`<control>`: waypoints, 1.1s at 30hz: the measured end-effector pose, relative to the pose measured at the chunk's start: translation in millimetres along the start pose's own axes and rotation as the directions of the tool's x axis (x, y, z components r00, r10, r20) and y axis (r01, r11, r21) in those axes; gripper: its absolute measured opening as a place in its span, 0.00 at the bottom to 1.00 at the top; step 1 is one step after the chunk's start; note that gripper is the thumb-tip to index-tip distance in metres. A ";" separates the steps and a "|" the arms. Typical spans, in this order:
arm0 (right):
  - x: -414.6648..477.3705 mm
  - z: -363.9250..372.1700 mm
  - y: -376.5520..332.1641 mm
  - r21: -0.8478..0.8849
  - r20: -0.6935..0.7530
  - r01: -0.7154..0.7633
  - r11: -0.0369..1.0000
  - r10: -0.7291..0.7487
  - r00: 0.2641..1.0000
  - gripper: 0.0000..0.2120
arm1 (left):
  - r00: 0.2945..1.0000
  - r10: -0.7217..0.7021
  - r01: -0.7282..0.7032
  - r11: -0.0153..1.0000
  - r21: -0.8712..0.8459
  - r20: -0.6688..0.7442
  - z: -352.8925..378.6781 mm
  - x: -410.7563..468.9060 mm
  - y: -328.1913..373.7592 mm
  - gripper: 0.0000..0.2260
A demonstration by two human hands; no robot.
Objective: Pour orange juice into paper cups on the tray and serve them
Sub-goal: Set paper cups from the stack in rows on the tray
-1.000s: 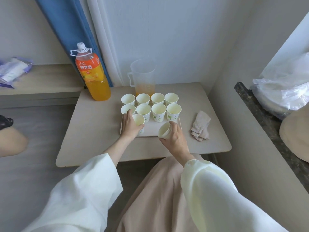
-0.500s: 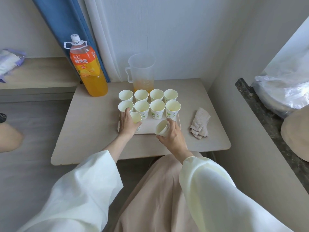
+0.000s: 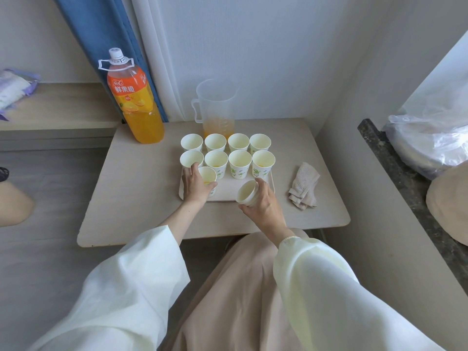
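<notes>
A white tray [image 3: 228, 192] on the small table carries several white paper cups with green prints, in two rows behind and one cup [image 3: 207, 176] at the front left. My left hand [image 3: 196, 184] grips that front cup, which holds a little orange juice. Over the tray's front right corner, my right hand [image 3: 263, 202] holds another paper cup [image 3: 247, 193] tilted toward the left. A clear jug [image 3: 216, 110] with some juice stands behind the cups. At the table's back left stands an orange juice bottle [image 3: 134, 100], capped.
A crumpled beige cloth [image 3: 304, 186] lies on the beige table [image 3: 141, 198] right of the tray. A dark counter [image 3: 405, 178] with a plastic-wrapped bowl [image 3: 430, 140] runs along the right. A low shelf [image 3: 55, 110] with a packet sits at the left.
My head has shifted, so the table sits slightly differently in view. My right hand with its tilted cup has drawn a little toward the tray's front right corner; my left hand stays on the front cup.
</notes>
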State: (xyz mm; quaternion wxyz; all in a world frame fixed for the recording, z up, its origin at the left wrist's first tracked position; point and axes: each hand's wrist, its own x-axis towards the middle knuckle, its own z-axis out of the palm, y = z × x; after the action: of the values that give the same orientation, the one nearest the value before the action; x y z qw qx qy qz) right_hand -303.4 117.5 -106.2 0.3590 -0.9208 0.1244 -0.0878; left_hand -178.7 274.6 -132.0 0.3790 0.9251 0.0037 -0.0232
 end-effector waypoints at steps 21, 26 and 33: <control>-4.3 4.4 -0.5 -0.079 -0.027 0.014 0.997 -0.016 0.999 0.33 | 0.988 0.110 -0.111 0.994 0.003 -0.109 -8.5 -18.2 6.0 0.27; -11.0 8.7 -7.3 -0.130 -0.046 0.044 0.991 -0.050 0.998 0.33 | 0.953 0.162 -0.094 0.962 -0.258 0.258 -8.1 -49.7 30.8 0.27; -16.5 7.1 -9.0 -0.142 -0.036 0.105 0.984 -0.111 0.993 0.32 | 0.808 0.093 0.157 0.918 -0.365 0.582 -10.6 -70.7 45.9 0.43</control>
State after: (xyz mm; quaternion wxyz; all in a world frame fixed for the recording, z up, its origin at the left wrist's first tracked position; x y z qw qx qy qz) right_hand -315.9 133.2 -106.4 0.2857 -0.9469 0.0878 -0.1181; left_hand -247.8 250.1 -89.0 0.5399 0.7755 -0.0934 -0.3136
